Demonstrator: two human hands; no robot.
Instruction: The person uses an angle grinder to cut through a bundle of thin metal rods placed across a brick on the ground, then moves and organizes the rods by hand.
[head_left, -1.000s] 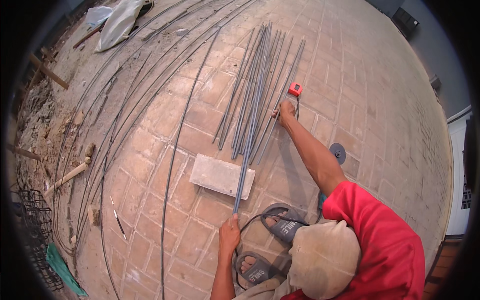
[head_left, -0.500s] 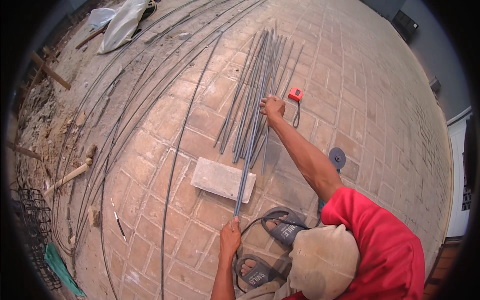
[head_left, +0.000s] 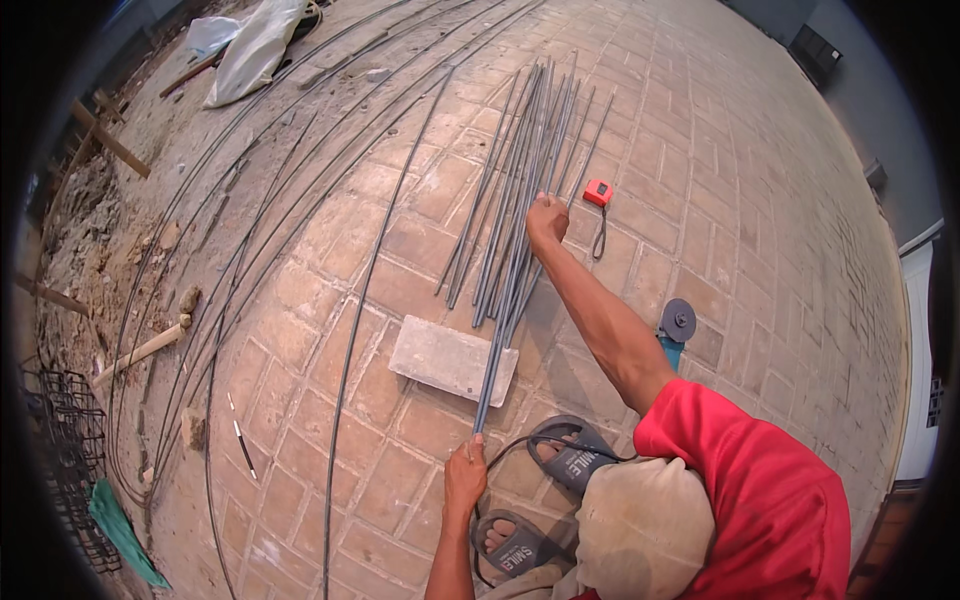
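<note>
A few thin grey steel rods [head_left: 491, 375] are gripped in both my hands, sloping away from me across a pale concrete block [head_left: 430, 357]. My left hand [head_left: 465, 478] is closed round their near end, by my sandalled feet. Farther up, my right hand [head_left: 547, 220] is closed on the same rods; its fingers partly hide them, and how many it holds I cannot tell. Beneath and beyond it, a pile of similar rods [head_left: 468, 225] lies lengthwise on the paving. Just right of my right hand is a red tape measure [head_left: 598, 192] with a dark strap.
An angle grinder [head_left: 675, 330] with a dark disc lies right of my right forearm. Long bent steel bars [head_left: 372, 255] sweep along the left. Beyond them are a wooden-handled hammer [head_left: 145, 357], a black-and-white marker [head_left: 241, 438], wire cages [head_left: 62, 470] and a white sack [head_left: 258, 55].
My right hand has turned slightly and drawn the held rods down closer to the pile. My left hand keeps its hold on the near end. The whole view has shifted a little.
</note>
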